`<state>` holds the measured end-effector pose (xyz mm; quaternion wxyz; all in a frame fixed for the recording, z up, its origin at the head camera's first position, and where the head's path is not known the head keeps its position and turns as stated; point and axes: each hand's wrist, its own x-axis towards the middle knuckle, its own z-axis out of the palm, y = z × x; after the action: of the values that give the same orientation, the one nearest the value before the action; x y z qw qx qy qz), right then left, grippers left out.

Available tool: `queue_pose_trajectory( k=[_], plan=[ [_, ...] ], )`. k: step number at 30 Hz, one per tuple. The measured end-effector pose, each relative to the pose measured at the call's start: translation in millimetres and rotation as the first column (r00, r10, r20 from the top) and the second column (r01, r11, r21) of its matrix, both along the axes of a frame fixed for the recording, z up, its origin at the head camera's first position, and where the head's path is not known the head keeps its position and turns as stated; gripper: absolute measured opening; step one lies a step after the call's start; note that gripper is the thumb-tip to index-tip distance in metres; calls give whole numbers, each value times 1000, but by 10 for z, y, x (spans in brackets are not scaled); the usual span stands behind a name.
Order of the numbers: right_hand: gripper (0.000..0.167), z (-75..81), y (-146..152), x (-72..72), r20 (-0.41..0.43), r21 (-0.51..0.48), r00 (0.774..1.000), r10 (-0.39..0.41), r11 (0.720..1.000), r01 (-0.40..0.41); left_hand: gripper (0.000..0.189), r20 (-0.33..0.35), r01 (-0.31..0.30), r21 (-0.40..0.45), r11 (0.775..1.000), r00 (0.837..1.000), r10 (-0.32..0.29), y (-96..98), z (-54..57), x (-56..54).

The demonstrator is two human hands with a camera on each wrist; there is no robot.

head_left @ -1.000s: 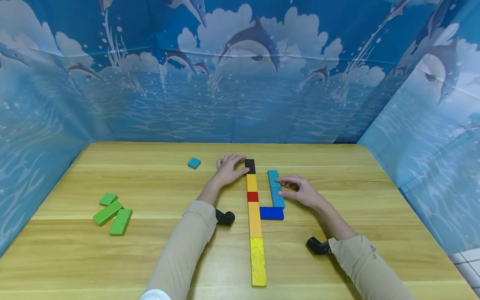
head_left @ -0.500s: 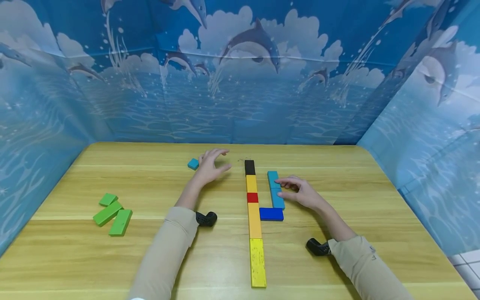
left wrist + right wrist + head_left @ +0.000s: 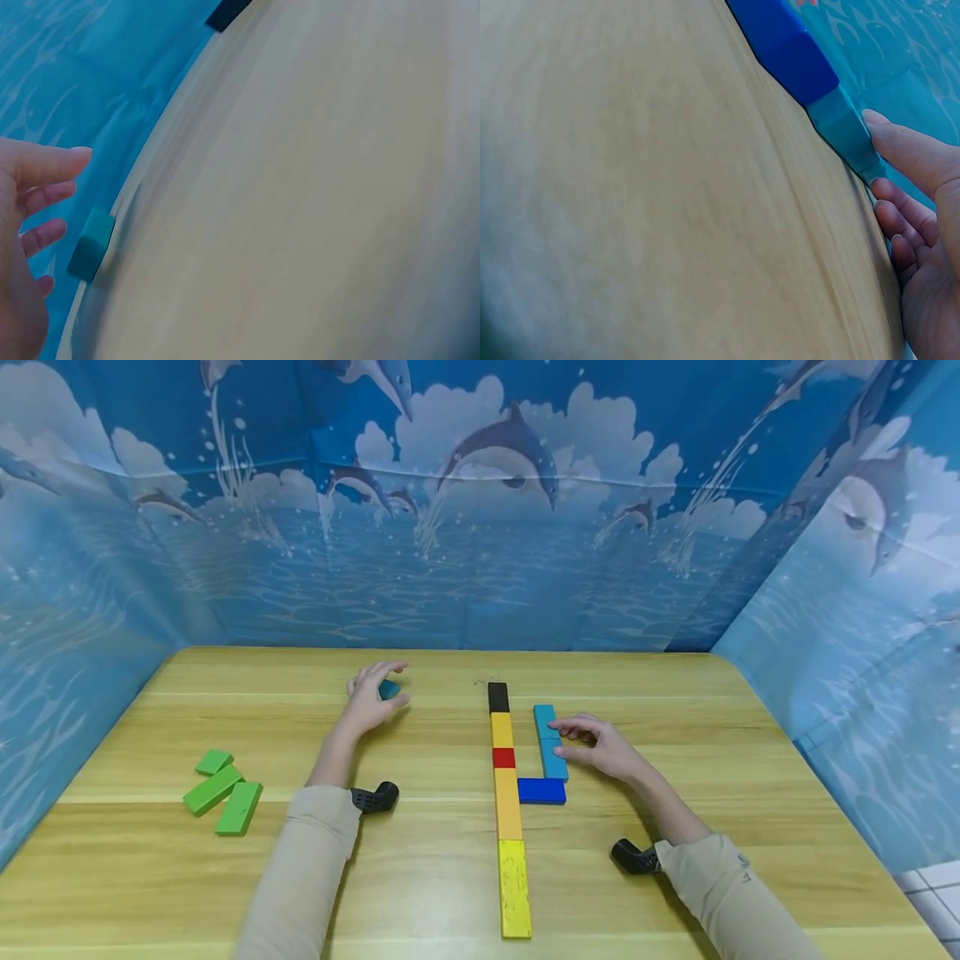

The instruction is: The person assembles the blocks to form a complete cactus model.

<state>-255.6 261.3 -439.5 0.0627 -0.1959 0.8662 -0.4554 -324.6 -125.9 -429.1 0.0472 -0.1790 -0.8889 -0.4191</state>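
Observation:
My left hand arches over a small teal block at the back left, thumb and fingers spread on either side of it. In the left wrist view the teal block sits beyond the fingertips, apart from the thumb. My right hand rests with thumb and fingertips at the right side of two light blue blocks laid end to end. A dark blue block joins their near end to a column of black, orange, red and yellow blocks.
Three green blocks lie in a loose group on the left of the wooden table. A dolphin-print curtain stands behind and beside the table. Black wrist mounts stick out from the sleeves.
My left hand has left the black block and moved left to the small teal block. My right hand stays at the light blue blocks.

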Motion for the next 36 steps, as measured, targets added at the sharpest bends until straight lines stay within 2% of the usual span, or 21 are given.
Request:
queue_pose_trajectory(
  k=[9,17,21,28,36],
  plan=[
    [40,22,-24,24,-7,-7,1000,-1,1000,1,53,63,-36,-39,999,997,39,-206,-80,-17],
    [40,20,-21,18,-8,-10,1000,2,1000,-2,52,64,16,-118,993,998,-8,-313,-94,-43],
    [40,24,-20,19,-5,-9,1000,-2,1000,2,51,80,30,-131,991,997,-19,-356,-94,-42],
    [40,10,-10,15,2,-13,1000,0,1000,0,44,109,26,-138,990,994,-10,-379,-87,-39],
    [40,18,-15,16,0,-7,1000,-3,1000,3,38,99,-1,-133,991,995,14,-364,-116,-51]
  ],
)
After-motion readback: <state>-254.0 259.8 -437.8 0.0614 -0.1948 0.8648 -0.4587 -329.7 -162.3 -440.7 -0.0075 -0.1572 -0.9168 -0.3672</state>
